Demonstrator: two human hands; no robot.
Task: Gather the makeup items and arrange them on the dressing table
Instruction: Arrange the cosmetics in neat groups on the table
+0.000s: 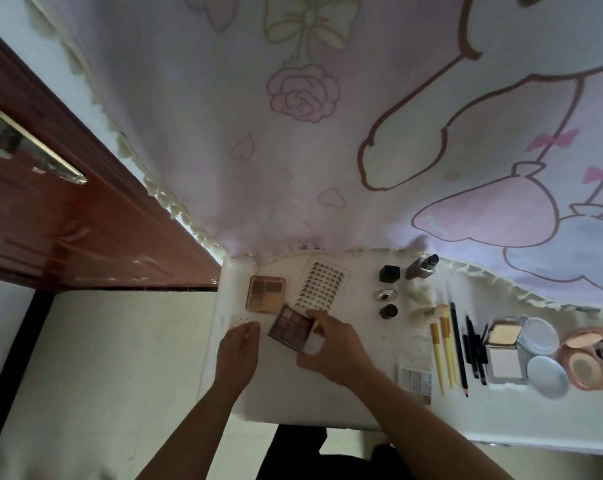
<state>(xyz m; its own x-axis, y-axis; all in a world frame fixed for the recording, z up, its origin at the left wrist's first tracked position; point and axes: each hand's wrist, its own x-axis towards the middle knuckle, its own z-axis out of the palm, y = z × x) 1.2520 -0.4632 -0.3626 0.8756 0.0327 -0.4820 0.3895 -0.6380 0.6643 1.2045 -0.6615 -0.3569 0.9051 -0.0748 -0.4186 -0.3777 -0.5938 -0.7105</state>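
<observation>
Palette (290,327) before compact (266,294); brushes (445,351) far right.

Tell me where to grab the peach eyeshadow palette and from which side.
Probably from above on its left, pinching the far and near edges of the peach eyeshadow palette. It lies flat, so only its edges offer grip; its right side is crowded by the lash sheet and the dark palette in the right hand.
</observation>
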